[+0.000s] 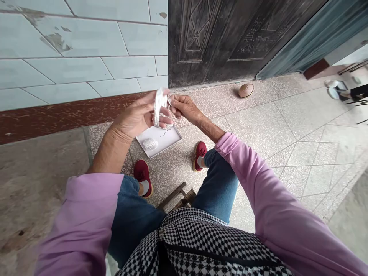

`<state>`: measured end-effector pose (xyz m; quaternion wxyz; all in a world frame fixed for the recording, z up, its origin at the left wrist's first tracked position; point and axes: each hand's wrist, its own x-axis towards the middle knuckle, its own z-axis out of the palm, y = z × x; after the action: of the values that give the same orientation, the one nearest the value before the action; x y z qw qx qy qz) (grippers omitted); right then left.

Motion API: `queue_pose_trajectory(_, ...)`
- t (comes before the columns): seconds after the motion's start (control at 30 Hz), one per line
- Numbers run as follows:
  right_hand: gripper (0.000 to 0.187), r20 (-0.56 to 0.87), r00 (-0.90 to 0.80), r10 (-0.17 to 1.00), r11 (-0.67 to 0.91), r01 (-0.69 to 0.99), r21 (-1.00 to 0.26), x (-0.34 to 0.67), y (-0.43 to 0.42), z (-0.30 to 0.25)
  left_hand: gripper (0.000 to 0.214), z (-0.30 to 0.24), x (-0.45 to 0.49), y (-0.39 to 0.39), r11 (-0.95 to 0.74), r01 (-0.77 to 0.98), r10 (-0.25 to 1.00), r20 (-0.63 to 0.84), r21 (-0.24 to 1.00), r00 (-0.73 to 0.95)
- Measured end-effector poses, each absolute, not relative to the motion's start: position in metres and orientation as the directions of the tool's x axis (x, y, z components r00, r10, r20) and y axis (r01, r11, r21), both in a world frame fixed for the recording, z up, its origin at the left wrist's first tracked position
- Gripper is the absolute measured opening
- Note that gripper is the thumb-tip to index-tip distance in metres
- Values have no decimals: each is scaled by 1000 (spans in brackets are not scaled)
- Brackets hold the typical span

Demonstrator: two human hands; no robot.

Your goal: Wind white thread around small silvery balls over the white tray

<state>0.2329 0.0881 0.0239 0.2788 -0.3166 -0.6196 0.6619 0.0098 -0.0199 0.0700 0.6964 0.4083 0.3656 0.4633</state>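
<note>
Grips skein (159, 104) w/ L hand (135, 120): closed round it, thumb across the front, fingers behind. Holds it upright btw. both hands, up in the air above tray (172, 138) on floor. R hand (185, 109) pinched shut at skein's upper edge, prob. on a thin strand. Strand too fine to see, so cannot confirm anything btw. those fingertips.

Handling, as judgement only: looks very light and soft, silvery-white, prob. thread or fine wire wound flat. Seems easy to crush or tangle, so better to take by the flat sides w/ gentle pressure, not by the loose end. Shiny, so maybe a bit slippery. For the loose end, a fingertip pinch is enough.

In tray: coil (150, 144), round, same shine, w/ a thin line running toward tray's far corner. Not clear if joined w/ skein above.

Hard to make out:
- Material of skein, blurred and too bright.
- Back of skein, covered by L fingers.
- R fingertips, partly behind skein's edge.
- Stool (174, 194), mostly hidden btw. the knees.
- Round object (246, 90) near door (230, 34), not identifiable.
- Items at far right edge, cut off.
</note>
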Motion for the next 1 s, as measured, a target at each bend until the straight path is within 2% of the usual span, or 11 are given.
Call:
queue_pose_trajectory(0.1,64,-53,-722,690,-2,71,-997,223,76,10,88,70,-9,-14,83,-425,993,-41,901,106)
queue_pose_trajectory(0.2,62,-90,-817,570,15,120,-993,214,50,7,76,74,-25,-10,-9,-416,997,-25,910,-75)
queue_pose_trajectory(0.27,57,-84,-864,496,13,104,-994,212,29,13,70,77,-29,-8,-14,-381,987,-49,924,-156)
queue_pose_trajectory(0.37,53,-46,-892,451,66,84,-994,214,3,34,67,78,-26,-7,45,-299,977,-104,953,-184)
queue_pose_trajectory(0.53,54,15,-894,448,286,128,-950,227,1,65,56,62,-7,-9,140,-54,983,-145,989,-112)
queue_pose_trajectory(0.63,54,30,-819,572,304,178,-936,233,25,66,48,54,6,-11,168,29,986,-168,985,-9)
queue_pose_trajectory(0.77,53,79,-674,735,284,200,-938,242,69,53,55,56,17,-15,278,23,935,-276,960,224)
queue_pose_trajectory(0.9,52,40,-605,795,211,214,-954,251,99,41,71,62,19,-20,330,-15,877,-300,944,375)
queue_pose_trajectory(1.0,54,27,-570,821,154,176,-972,254,106,35,83,60,17,-19,333,-97,852,-255,938,457)
